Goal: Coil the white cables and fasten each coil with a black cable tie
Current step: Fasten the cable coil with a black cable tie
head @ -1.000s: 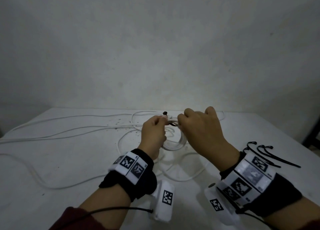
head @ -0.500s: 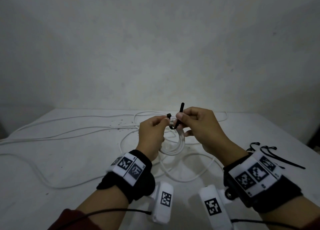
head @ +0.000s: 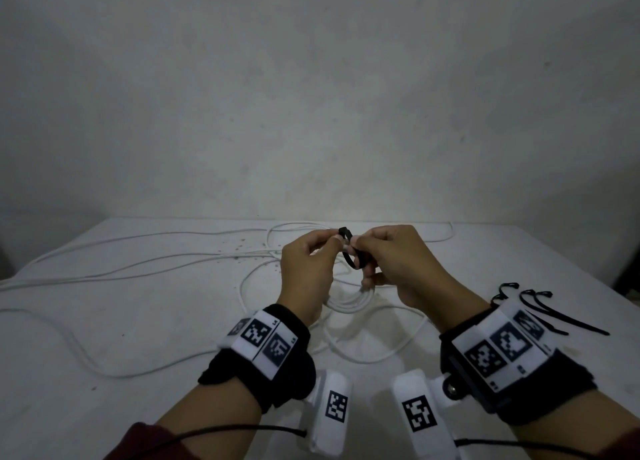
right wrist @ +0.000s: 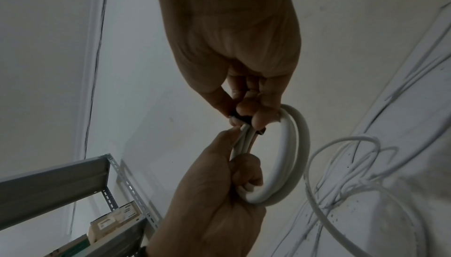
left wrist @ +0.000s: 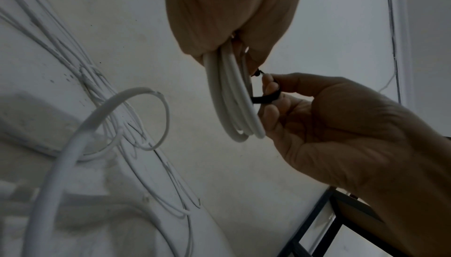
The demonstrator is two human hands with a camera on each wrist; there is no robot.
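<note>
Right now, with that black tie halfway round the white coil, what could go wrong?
The left hand pinches the coil only at its top, so loops might slip loose before the black cable tie closes.

The right hand pinches the tie close to the cable; the strap could slip from its fingers.

Loose white cable trails across the table and may get tugged or tangled.

Dim room, bare grey-white wall, white table, metal shelving beside it
</note>
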